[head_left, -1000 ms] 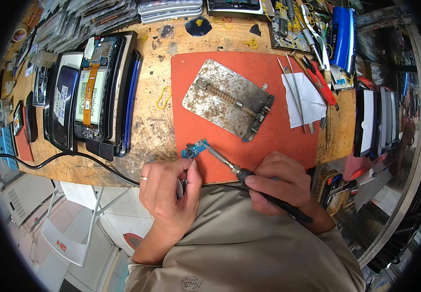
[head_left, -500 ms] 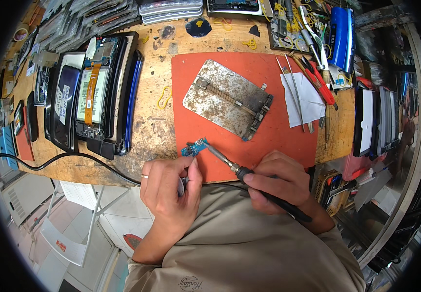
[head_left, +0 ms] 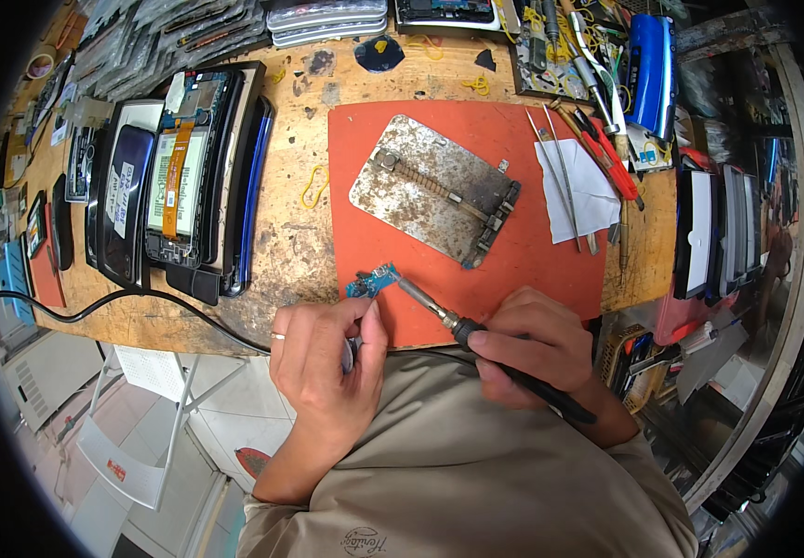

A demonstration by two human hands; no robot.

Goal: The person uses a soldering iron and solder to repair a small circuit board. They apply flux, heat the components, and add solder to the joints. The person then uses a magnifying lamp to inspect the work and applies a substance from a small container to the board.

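Over the near edge of the red mat (head_left: 551, 270), my left hand (head_left: 323, 363) pinches a small blue circuit board (head_left: 371, 281) that juts past the fingertips. Part of a silvery roll-like thing shows inside the same hand; most of it is hidden. My right hand (head_left: 534, 349) is closed round the black handle of a soldering iron (head_left: 448, 318). The iron's tip points up and left and meets the board's right end, or lies just beside it. Beyond the hands, a stained metal board holder (head_left: 420, 186) with a clamp lies on the mat.
Two tweezers (head_left: 564, 177) rest on white paper (head_left: 588, 209) at the mat's right. Opened phones (head_left: 174, 177) stand at the left, with a black cable (head_left: 179, 312) along the table's near edge. Pliers (head_left: 611, 158) and a tool tray (head_left: 551, 74) sit at the back right.
Very little differs: the board and iron tip have shifted slightly, and the right hand stays nearly in place. Both hands keep their grips.
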